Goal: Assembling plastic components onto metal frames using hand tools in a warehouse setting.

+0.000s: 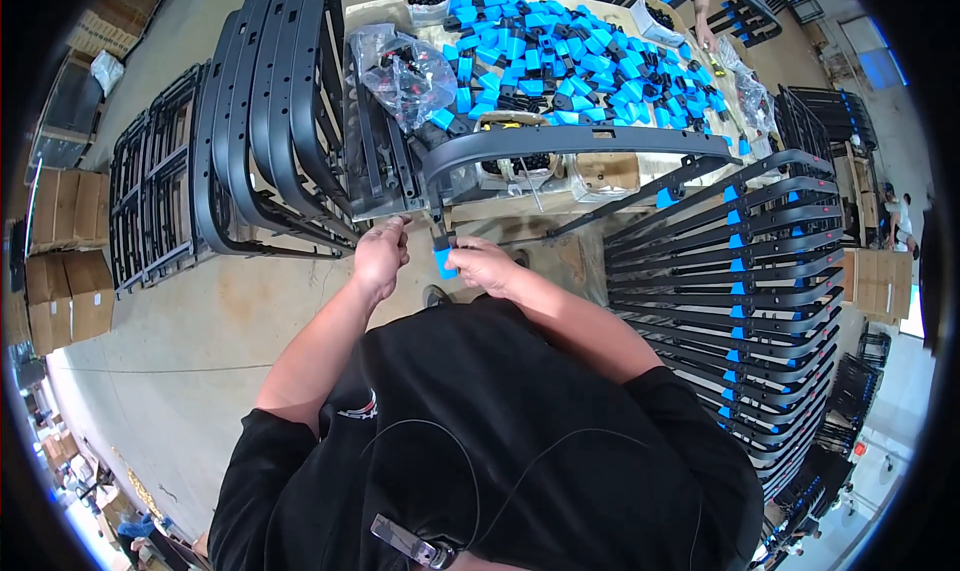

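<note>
A curved black metal frame (580, 143) rests across the near edge of the table in front of me. My right hand (482, 266) grips a blue-and-black plastic bracket (443, 259) at the frame's near left end. Just left of that end, my left hand (381, 256) is closed, its fingers pinched together. What it holds, if anything, is too small to make out. A large heap of similar blue-and-black brackets (540, 51) covers the tabletop beyond the frame.
Clear plastic bags (405, 76) and tubs of small black parts (428, 3) lie on the table. Black frames stand stacked at left (240, 121), and frames with blue brackets (730, 301) at right. Across the table, another person's hand (706, 36) reaches in. Cardboard boxes (70, 211) stand far left.
</note>
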Demonstrator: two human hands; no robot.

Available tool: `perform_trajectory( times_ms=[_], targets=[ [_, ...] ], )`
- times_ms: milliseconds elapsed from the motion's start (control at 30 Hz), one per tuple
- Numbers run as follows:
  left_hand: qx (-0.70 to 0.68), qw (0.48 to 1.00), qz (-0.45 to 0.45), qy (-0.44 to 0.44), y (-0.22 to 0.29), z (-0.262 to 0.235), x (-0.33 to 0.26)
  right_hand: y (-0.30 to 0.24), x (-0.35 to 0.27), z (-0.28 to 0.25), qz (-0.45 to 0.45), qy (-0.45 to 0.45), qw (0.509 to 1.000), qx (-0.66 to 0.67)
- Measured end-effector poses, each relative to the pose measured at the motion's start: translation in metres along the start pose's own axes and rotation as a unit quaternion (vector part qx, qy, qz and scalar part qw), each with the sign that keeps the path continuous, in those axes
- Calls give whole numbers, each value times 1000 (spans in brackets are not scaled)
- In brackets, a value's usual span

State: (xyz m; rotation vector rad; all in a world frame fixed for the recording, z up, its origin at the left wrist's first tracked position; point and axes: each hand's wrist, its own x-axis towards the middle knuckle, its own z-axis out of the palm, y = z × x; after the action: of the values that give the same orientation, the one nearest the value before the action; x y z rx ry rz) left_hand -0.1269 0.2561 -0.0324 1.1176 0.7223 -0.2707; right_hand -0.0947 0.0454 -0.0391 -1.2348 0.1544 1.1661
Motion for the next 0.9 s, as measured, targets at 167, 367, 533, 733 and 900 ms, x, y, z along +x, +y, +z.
perform_trajectory(
  times_ms=[167, 367, 533, 733, 900],
  targets=[
    [80, 994, 38, -64, -4, 0, 0, 0, 13, -8, 5, 57, 998, 41],
    [41, 990, 58, -118, 3, 2, 10, -11, 8, -1, -10, 62, 997, 38],
    [-71, 988, 10, -134, 9, 8, 10, -15, 8, -1, -14, 50, 998, 45],
    [-62, 985, 32, -160, 7, 6, 20, -13, 11, -4, -7, 34, 998, 47],
    [-22, 990, 49, -134, -1, 8, 27, -17, 6, -2, -4, 38, 997, 60]
  ],
)
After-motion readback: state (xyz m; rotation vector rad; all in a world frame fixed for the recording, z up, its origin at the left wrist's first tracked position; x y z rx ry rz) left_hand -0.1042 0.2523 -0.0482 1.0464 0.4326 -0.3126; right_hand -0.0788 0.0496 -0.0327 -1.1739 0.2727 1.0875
